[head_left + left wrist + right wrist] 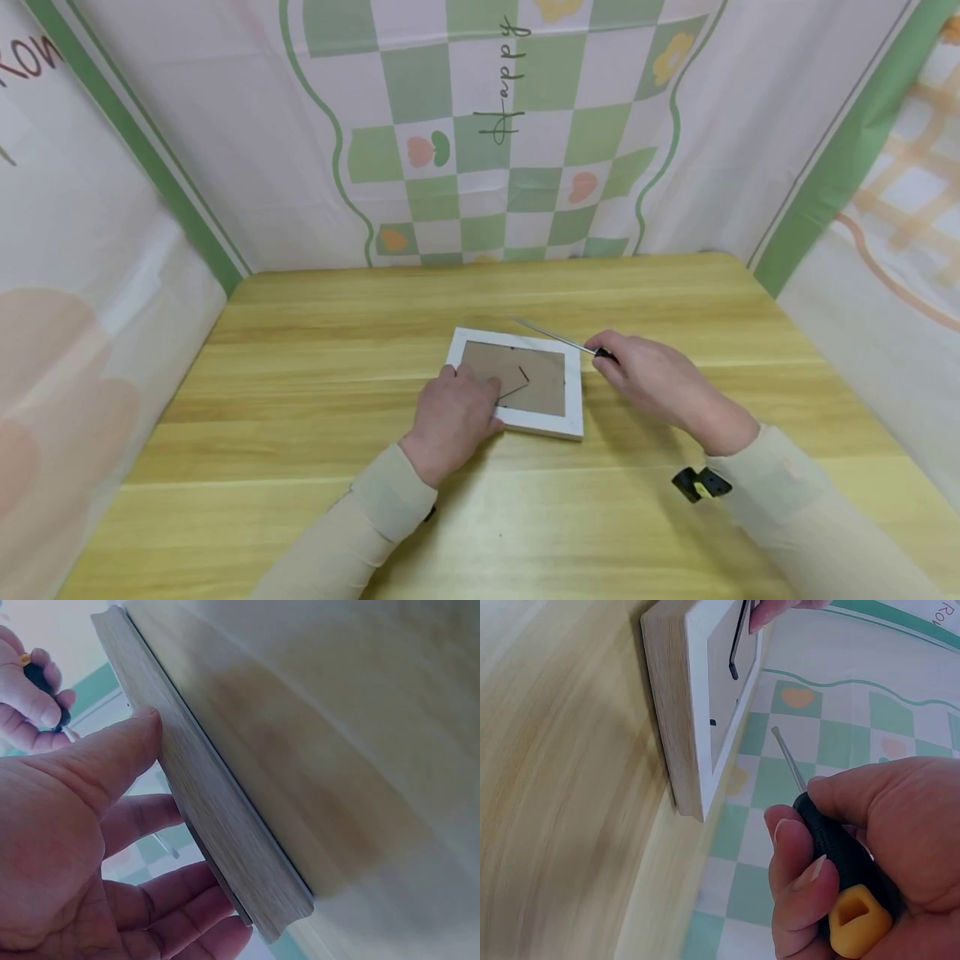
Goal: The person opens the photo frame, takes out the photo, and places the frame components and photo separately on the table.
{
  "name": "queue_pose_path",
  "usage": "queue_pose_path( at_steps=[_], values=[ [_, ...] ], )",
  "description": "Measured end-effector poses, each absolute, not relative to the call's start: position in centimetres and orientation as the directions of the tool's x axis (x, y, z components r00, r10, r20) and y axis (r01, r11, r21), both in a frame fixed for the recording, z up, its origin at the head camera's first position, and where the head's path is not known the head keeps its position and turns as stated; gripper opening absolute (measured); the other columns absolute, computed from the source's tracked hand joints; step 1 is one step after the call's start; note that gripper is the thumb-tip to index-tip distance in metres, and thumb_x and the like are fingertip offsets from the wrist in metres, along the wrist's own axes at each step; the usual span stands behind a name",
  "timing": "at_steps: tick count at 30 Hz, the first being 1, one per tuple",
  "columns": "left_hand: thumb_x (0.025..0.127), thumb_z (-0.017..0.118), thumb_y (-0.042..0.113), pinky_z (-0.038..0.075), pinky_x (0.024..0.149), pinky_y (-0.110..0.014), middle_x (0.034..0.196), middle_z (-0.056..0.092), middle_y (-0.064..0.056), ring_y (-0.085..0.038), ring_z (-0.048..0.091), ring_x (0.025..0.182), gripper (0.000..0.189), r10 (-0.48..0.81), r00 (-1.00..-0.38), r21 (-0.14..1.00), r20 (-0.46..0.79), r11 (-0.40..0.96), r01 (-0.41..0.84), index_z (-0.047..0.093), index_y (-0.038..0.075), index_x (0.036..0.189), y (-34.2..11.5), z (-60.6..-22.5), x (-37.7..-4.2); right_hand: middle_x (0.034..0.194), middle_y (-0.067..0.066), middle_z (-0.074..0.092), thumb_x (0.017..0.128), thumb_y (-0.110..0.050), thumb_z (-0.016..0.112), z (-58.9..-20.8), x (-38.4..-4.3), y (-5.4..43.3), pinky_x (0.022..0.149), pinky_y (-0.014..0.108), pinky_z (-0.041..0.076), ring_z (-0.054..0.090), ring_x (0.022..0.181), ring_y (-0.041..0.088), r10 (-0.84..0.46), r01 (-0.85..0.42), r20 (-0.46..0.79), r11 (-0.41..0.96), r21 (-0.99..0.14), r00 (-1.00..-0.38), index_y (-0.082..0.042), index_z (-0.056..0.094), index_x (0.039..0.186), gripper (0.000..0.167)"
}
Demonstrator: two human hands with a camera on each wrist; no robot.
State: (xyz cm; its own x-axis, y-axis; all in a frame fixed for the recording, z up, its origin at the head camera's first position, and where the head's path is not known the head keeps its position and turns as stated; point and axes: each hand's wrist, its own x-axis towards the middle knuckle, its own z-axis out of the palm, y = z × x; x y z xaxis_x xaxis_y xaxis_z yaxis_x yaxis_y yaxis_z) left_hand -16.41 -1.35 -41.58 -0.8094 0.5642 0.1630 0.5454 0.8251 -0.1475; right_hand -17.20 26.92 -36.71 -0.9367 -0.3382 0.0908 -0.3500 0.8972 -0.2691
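Your left grip held a white, rectangular, wood-sided picture frame; your right grip clasped a black-and-yellow-handled metal screwdriver toward its two o'clock.

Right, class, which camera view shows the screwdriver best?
The right wrist view: the screwdriver is close, showing shaft, tip and yellow-ended handle. The head view shows the shaft but little handle; the left wrist view shows only parts of both.

You in a small draped booth, home or workplace impossible to tell, your wood-grain table enclosed on three sides, a green-and-white checked cloth lettered "Happy" facing you, a pale printed hanging at your left, an orange-plaid hanging at your right
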Motion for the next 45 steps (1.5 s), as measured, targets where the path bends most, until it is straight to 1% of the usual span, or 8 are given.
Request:
queue_pose_path(
  at_steps=[6, 15, 22, 27, 33, 36, 39, 45],
  values=[
    [0.089, 0.074, 0.061, 0.048, 0.053, -0.031, 0.081, 0.062, -0.006, -0.021, 0.055, 0.072, 0.049, 0.547, -0.820, -0.165, 0.170, 0.836, 0.523, 0.072, 0.019, 0.112, -1.0, -41.7, -16.3, 0.095, 0.003, 0.073, 0.107, -0.018, 0.056, -36.6, -17.0, 27.1, 0.073, 0.040, 0.050, 0.055, 0.073, 0.014, -0.348, -0.360, 0.089, 0.900, -0.247, -0.933, -0.008, 0.066, 0.132, 0.029],
    [0.089, 0.072, 0.064, 0.048, 0.051, -0.031, 0.077, 0.059, -0.007, -0.021, 0.055, 0.069, 0.050, 0.500, -0.847, -0.176, 0.182, 0.864, 0.472, 0.070, 0.017, 0.105, -0.4, -42.0, -16.2, 0.093, -0.001, 0.071, 0.106, -0.019, 0.056, -36.7, -16.8, 27.2, 0.070, 0.037, 0.046, 0.052, 0.071, 0.014, -0.347, -0.355, 0.078, 0.901, -0.248, -0.935, -0.010, 0.067, 0.133, 0.030],
    [0.090, 0.071, 0.063, 0.049, 0.054, -0.032, 0.080, 0.061, -0.007, -0.023, 0.056, 0.071, 0.051, 0.504, -0.838, -0.140, 0.211, 0.864, 0.484, 0.073, 0.018, 0.113, -0.7, -42.0, -16.2, 0.096, 0.000, 0.073, 0.106, -0.018, 0.058, -36.8, -16.5, 27.5, 0.072, 0.038, 0.049, 0.055, 0.074, 0.013, -0.349, -0.362, 0.097, 0.900, -0.243, -0.932, -0.010, 0.068, 0.132, 0.029],
    [0.096, 0.070, 0.055, 0.052, 0.065, -0.036, 0.096, 0.067, -0.013, -0.028, 0.060, 0.080, 0.045, 0.504, -0.836, -0.075, 0.218, 0.862, 0.501, 0.072, 0.019, 0.122, -1.2, -41.8, -16.4, 0.106, 0.003, 0.077, 0.106, -0.019, 0.057, -36.7, -16.1, 27.5, 0.075, 0.043, 0.055, 0.065, 0.081, 0.014, -0.355, -0.375, 0.126, 0.901, -0.220, -0.926, -0.011, 0.070, 0.131, 0.029],
    [0.093, 0.068, 0.062, 0.056, 0.097, -0.051, 0.145, 0.055, -0.035, -0.048, 0.061, 0.125, 0.068, 0.498, -0.861, 0.004, 0.105, 0.865, 0.501, 0.061, 0.021, 0.146, -1.7, -41.5, -16.8, 0.099, 0.002, 0.078, 0.104, -0.018, 0.061, -36.4, -15.7, 27.1, 0.069, 0.042, 0.057, 0.070, 0.081, 0.016, -0.388, -0.412, 0.158, 0.895, -0.171, -0.908, -0.014, 0.070, 0.131, 0.030],
    [0.092, 0.067, 0.066, 0.049, 0.109, -0.054, 0.144, 0.054, -0.037, -0.052, 0.052, 0.137, 0.076, 0.495, -0.867, 0.023, 0.049, 0.868, 0.496, 0.056, 0.021, 0.152, -1.9, -41.5, -16.9, 0.084, -0.003, 0.073, 0.101, -0.017, 0.064, -36.3, -15.4, 26.8, 0.057, 0.035, 0.051, 0.063, 0.070, 0.011, -0.407, -0.432, 0.179, 0.892, -0.135, -0.896, -0.016, 0.071, 0.131, 0.031],
    [0.093, 0.066, 0.063, 0.049, 0.109, -0.052, 0.138, 0.060, -0.035, -0.051, 0.052, 0.137, 0.074, 0.493, -0.869, 0.019, 0.039, 0.869, 0.494, 0.055, 0.021, 0.152, -2.0, -41.5, -17.0, 0.077, -0.005, 0.067, 0.099, -0.017, 0.067, -36.5, -15.0, 26.6, 0.049, 0.030, 0.043, 0.056, 0.063, 0.010, -0.410, -0.436, 0.205, 0.894, -0.104, -0.889, -0.019, 0.072, 0.130, 0.032],
    [0.095, 0.067, 0.059, 0.059, 0.094, -0.053, 0.129, 0.066, -0.035, -0.050, 0.061, 0.127, 0.068, 0.486, -0.872, 0.004, 0.065, 0.873, 0.487, 0.058, 0.019, 0.148, -1.7, -41.7, -16.8, 0.074, -0.004, 0.065, 0.096, -0.016, 0.073, -36.8, -14.6, 26.4, 0.043, 0.028, 0.037, 0.050, 0.057, 0.009, -0.411, -0.437, 0.263, 0.898, -0.048, -0.873, -0.022, 0.075, 0.125, 0.030]
  ],
)
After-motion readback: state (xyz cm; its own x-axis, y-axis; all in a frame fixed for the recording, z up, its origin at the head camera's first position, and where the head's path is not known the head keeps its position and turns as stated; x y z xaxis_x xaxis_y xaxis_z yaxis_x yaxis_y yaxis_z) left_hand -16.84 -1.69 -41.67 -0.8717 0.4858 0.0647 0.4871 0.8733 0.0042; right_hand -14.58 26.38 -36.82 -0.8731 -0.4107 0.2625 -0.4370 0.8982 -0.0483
